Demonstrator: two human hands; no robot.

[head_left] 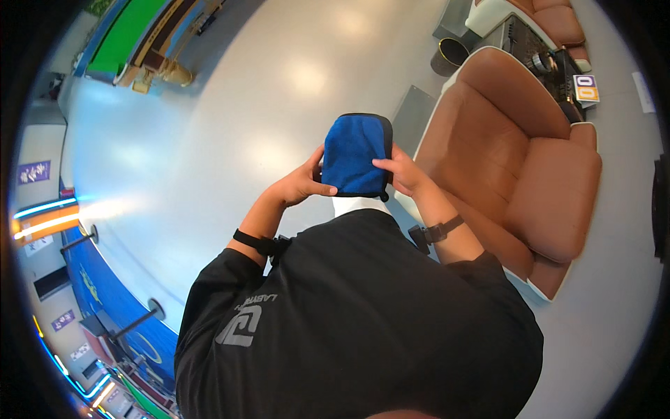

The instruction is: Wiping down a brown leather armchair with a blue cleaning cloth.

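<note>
In front of my body I hold a flat blue fabric pouch point(356, 152) with black edging and rounded upper corners. My left hand point(301, 180) grips its left side, with the thumb across the lower left corner. Around the right edge closes my right hand point(405, 168), its thumb pressed on the blue front. The fingers behind the pouch are mostly hidden. A small black tab point(384, 197) sticks out at its lower right corner. A black band point(256, 241) is on my left forearm and another strap point(445, 229) on my right.
A brown leather armchair point(471, 131) stands close on my right. Beyond it are a waste bin point(450, 56) and a dark side table point(528, 44). A green-topped billiard table point(125, 36) is at the far left; stanchions point(137, 320) stand along a blue mat point(104, 285).
</note>
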